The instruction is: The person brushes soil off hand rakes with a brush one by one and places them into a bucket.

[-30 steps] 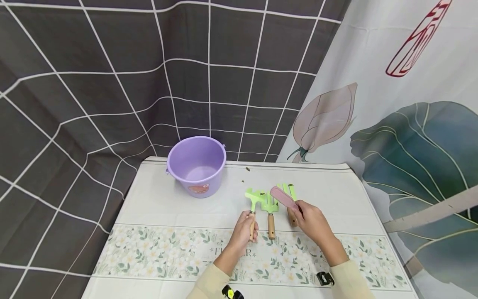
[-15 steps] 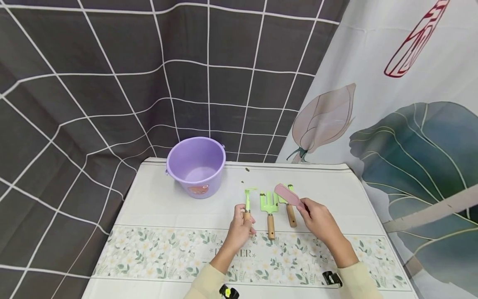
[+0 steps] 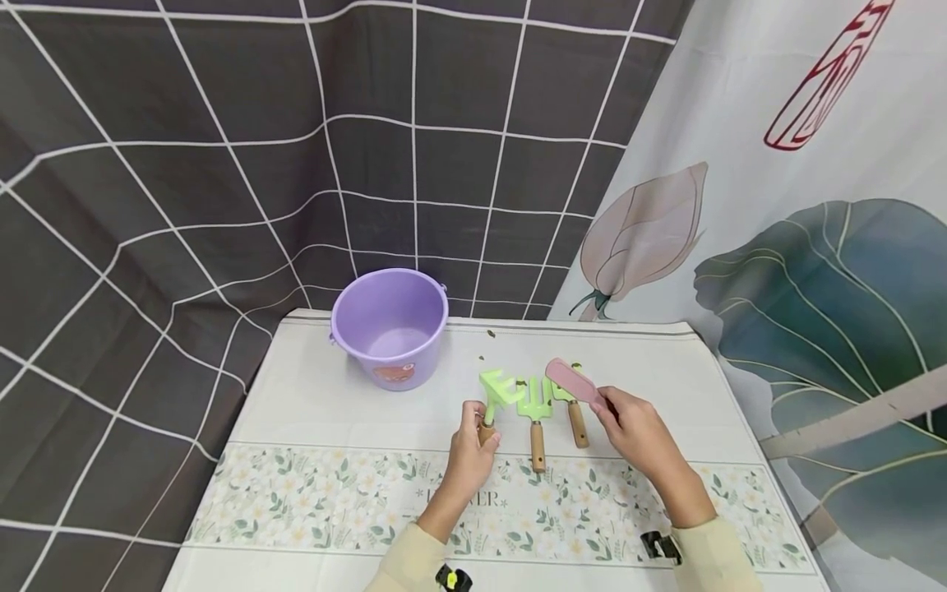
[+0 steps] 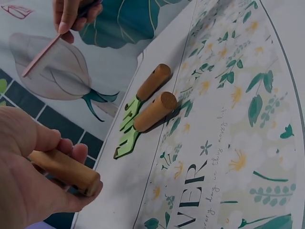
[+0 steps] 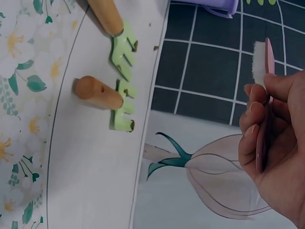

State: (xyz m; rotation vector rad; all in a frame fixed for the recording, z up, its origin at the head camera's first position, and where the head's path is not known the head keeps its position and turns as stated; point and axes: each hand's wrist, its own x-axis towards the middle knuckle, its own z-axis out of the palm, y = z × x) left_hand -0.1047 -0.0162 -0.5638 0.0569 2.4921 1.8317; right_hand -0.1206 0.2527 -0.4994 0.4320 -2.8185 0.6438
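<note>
My left hand (image 3: 469, 456) grips the wooden handle (image 4: 66, 171) of a small garden hoe (image 3: 497, 388), whose light-green head has a blade on one side and prongs on the other. The head is raised, left of the other tools. In my right hand (image 3: 636, 436) is a pink brush (image 3: 571, 381); its white bristles (image 5: 259, 62) show in the right wrist view. The brush back hides part of a green-pronged tool (image 3: 577, 423) lying below it. Between my hands lies a green garden fork (image 3: 536, 411) with a wooden handle. Dark bits cling to the prongs of both lying tools.
A purple bucket (image 3: 392, 329) stands at the back left of the table (image 3: 311, 419). Dark crumbs (image 3: 491, 333) lie behind the tools. A gridded dark curtain (image 3: 444, 173) and a white printed curtain (image 3: 740, 123) hang behind.
My left hand has turned the hoe and lifted it slightly, so its head swung round. The brush in my right hand has shifted right, uncovering more of the right-hand tool's handle.
</note>
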